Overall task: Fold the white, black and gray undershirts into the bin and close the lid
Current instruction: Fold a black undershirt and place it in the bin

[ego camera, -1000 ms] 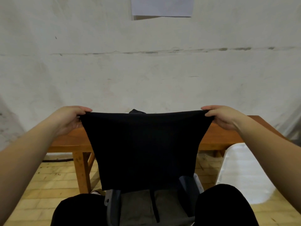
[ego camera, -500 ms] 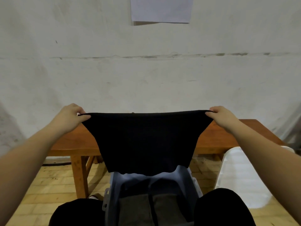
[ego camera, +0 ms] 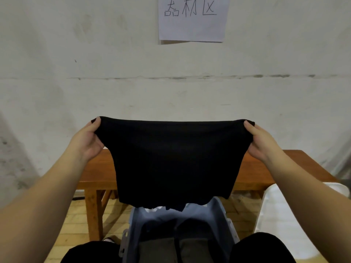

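Observation:
I hold a black undershirt stretched out in the air in front of me. My left hand pinches its upper left corner and my right hand pinches its upper right corner. The cloth hangs doubled, with its lower edge just above the far rim of a blue-grey bin that stands between my knees. A folded gray undershirt lies at the bottom of the bin. No white undershirt shows.
A wooden bench runs behind the shirt along a white wall with a paper sign. A white lid leans at my right. My dark-trousered knees flank the bin on a brick floor.
Both hands have raised the black undershirt. Its lower edge has come up out of the bin, which now shows its inside and the gray undershirt.

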`<state>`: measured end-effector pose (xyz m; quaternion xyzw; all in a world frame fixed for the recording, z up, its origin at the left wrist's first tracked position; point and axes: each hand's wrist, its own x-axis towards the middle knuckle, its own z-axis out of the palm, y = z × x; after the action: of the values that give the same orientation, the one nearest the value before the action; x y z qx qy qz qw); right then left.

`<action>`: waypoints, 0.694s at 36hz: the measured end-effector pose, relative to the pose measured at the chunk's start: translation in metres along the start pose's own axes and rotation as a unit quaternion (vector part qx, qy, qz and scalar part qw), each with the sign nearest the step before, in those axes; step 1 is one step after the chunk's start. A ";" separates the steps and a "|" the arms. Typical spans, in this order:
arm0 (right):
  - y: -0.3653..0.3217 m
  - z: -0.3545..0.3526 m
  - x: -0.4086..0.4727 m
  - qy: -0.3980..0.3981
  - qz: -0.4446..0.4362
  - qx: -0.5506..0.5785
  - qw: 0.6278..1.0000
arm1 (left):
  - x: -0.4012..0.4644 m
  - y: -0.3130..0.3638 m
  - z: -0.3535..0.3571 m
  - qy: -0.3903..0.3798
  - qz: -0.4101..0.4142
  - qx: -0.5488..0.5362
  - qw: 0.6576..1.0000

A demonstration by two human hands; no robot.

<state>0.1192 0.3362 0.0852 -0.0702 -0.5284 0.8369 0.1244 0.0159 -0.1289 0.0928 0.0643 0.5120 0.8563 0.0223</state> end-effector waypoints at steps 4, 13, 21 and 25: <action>-0.018 0.008 -0.014 -0.120 -0.017 0.022 0.992 | -0.010 0.021 -0.001 -0.138 -0.040 -0.126 0.982; -0.029 0.079 -0.033 -0.219 -0.110 -0.052 0.968 | -0.026 0.025 0.085 -0.287 0.050 0.002 0.957; 0.003 0.147 -0.056 -0.219 -0.199 -0.127 0.947 | -0.055 -0.015 0.167 -0.306 0.061 0.061 0.948; 0.012 0.155 -0.059 -0.235 -0.196 -0.031 0.952 | -0.065 -0.027 0.185 -0.320 0.051 0.005 0.946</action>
<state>0.1355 0.1804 0.1409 0.2290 -0.5718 0.7722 0.1559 0.1037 0.0391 0.1494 0.3612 0.4785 0.7878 0.1410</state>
